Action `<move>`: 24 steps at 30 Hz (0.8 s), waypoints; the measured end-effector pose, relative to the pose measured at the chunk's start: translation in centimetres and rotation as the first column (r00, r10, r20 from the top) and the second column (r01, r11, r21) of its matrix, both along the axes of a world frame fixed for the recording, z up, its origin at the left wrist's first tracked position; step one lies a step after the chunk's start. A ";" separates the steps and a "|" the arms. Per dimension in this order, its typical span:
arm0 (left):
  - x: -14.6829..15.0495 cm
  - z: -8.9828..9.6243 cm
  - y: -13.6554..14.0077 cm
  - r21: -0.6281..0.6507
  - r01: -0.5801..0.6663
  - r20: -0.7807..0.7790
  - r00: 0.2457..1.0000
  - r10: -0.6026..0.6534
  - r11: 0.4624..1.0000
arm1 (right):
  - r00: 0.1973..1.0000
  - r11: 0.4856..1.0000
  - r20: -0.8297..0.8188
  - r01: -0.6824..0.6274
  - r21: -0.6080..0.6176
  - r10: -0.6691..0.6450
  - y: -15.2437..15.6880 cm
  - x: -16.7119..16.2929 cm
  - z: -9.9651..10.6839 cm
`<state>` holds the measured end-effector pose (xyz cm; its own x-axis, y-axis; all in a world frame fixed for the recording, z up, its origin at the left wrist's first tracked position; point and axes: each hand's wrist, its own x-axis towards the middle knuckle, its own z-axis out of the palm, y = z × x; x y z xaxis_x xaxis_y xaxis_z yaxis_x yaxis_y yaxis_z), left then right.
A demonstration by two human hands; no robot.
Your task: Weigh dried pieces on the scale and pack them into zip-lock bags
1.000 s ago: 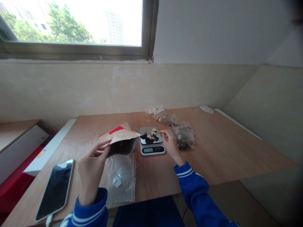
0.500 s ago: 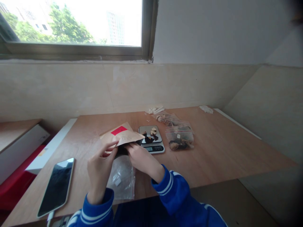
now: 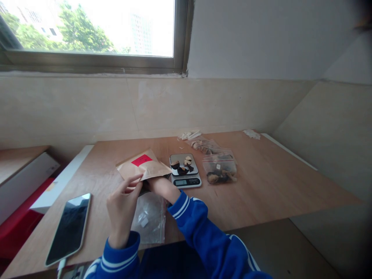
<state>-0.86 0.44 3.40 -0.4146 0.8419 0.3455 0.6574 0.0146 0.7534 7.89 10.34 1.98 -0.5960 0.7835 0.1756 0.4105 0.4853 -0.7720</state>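
Observation:
A brown paper bag [image 3: 157, 167] with a red label is gripped at its near edge by my left hand [image 3: 123, 201], thumb and fingers pinching the rim. My right hand [image 3: 161, 186] reaches into the mouth of that bag; its fingers are hidden inside. Below the hands lies a clear zip bag [image 3: 149, 223] with a small white square on it. Just right of the paper bag stands a digital kitchen scale [image 3: 193, 181], bearing several dark and pale dried pieces [image 3: 183, 170] on its plate.
Zip bags of dried pieces [image 3: 221, 174] lie right of the scale, with another zip bag [image 3: 200, 146] behind. White scraps [image 3: 190, 135] sit near the wall, and a crumpled white piece [image 3: 252, 134] farther right. A phone [image 3: 69, 228] with a cable plugged in lies at the left.
My right hand has moved left and deeper into the paper bag. The bag has shifted slightly left; my left hand keeps its pinch on the rim.

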 end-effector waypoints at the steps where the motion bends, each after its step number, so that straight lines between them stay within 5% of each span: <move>1: 0.0 0.0 0.0 -0.001 -0.007 -0.006 1.000 0.007 1.000 | 0.999 1.000 0.032 -0.026 0.013 0.025 -0.5 0.8 -0.1; 8: -0.1 -0.1 0.2 0.007 -0.010 -0.043 0.999 0.011 1.000 | 1.000 0.997 0.025 -0.010 0.077 0.008 -3.1 4.8 -0.2; 20: 0.0 0.3 0.2 0.001 -0.015 -0.036 0.999 0.015 1.000 | 0.997 0.998 -0.039 0.062 0.018 -0.061 -3.6 4.9 -1.7; 24: -0.1 0.4 0.1 -0.002 -0.009 -0.020 1.000 0.009 1.000 | 0.992 0.998 -0.124 -0.011 -0.057 0.004 -3.7 5.0 -0.8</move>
